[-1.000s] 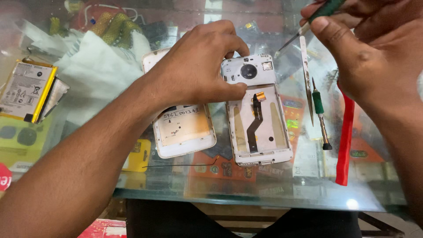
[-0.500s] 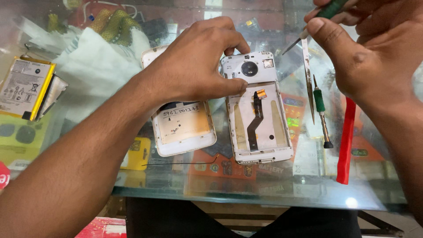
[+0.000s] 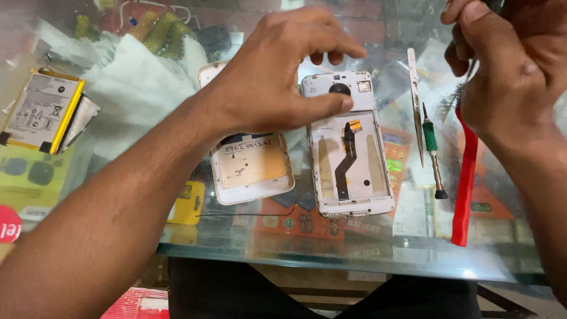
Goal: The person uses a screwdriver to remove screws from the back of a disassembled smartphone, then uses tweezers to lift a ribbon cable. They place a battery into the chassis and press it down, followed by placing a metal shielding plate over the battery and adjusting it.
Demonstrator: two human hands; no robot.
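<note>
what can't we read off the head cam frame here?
- Right hand: whatever it grips is cut off by the top edge.
- Back cover: top half hidden under the left hand.
- Opened phone: thumb covers the camera area.
- Background items: blurred.

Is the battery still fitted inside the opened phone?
No, the battery lies apart at the far left of the glass table.

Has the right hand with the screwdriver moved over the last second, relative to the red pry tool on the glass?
Yes. The right hand has drawn up and away to the right of the opened phone; the screwdriver tip no longer points near its camera end, while the red pry tool lies unmoved.
</note>
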